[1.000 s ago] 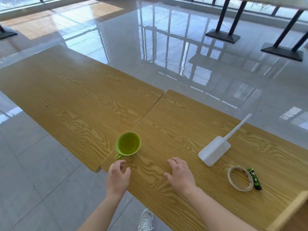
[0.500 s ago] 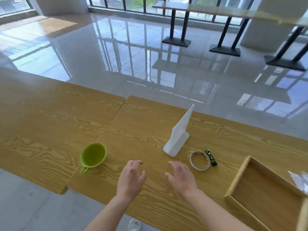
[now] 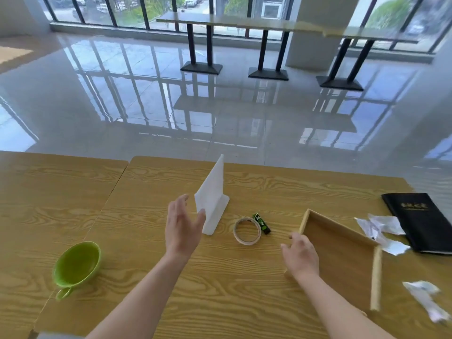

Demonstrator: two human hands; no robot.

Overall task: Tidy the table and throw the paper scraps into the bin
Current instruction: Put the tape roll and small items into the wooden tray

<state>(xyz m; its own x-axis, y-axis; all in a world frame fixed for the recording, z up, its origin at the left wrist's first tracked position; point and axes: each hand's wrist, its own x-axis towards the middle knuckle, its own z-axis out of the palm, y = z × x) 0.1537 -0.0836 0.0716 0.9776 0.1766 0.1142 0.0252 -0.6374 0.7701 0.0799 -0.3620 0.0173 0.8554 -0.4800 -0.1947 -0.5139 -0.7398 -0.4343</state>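
Some white paper scraps [image 3: 380, 230] lie on the table [image 3: 146, 302], far to the right. They sit between a wooden tray [image 3: 376, 277] and a black book [image 3: 423, 221], and they touch the book's edge. One more paper scrap [image 3: 425, 299] lies closer to the person, just right of the tray.

The right hand [image 3: 300, 255] is at the tray's left wall. Its fingers [image 3: 292, 237] are a little bent, but I cannot tell if they hold the wall.

The left hand [image 3: 182, 228] is up above the table, flat, with straight fingers a little apart. It is just beside a white stand [image 3: 212, 199].

A ring of tape [image 3: 247, 231] lies between the stand and the tray, with a small green and black thing [image 3: 261, 223] touching it. A green cup [image 3: 75, 265] sits far to the left.
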